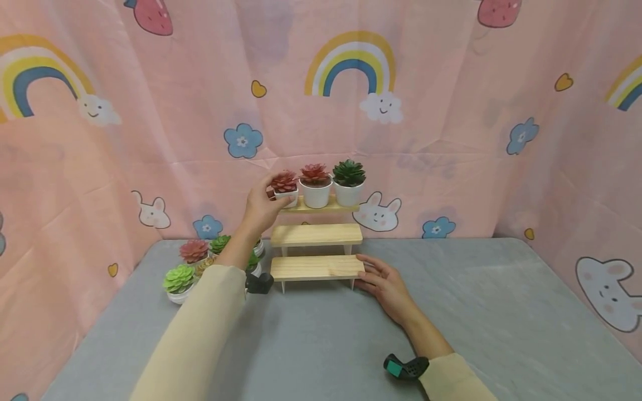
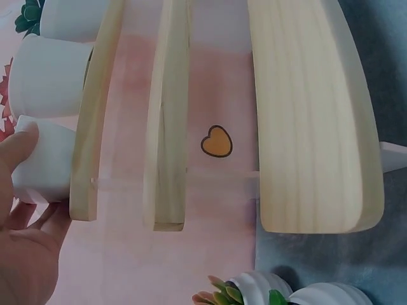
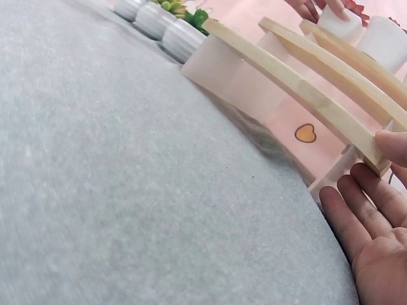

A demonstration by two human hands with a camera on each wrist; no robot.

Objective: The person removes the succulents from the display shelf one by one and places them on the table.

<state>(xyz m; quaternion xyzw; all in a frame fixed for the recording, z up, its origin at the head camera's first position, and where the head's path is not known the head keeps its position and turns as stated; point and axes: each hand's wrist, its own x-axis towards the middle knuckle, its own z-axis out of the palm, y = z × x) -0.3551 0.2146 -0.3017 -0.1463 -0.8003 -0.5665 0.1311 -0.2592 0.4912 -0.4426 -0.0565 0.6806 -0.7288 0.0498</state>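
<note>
A three-tier wooden display stand (image 1: pixel 316 268) has pale boards on whitish legs. At the left end of its top board, my left hand (image 1: pixel 262 209) grips a red succulent in a white pot (image 2: pixel 46 162), thumb on one side and fingers on the other. Beside it on that board stand another red succulent (image 1: pixel 315 184) and a dark green succulent (image 1: pixel 349 184), both in white pots. My right hand (image 1: pixel 383 287) holds the right end of the lowest board, its thumb (image 3: pixel 391 146) on the upper side and fingers at the underside near the leg.
Several potted succulents cluster left of the stand on the grey table (image 1: pixel 451 312), among them a light green one (image 1: pixel 179 278) and a red one (image 1: pixel 194 251); my left forearm partly hides them. A pink patterned curtain (image 1: pixel 441 184) hangs behind the table.
</note>
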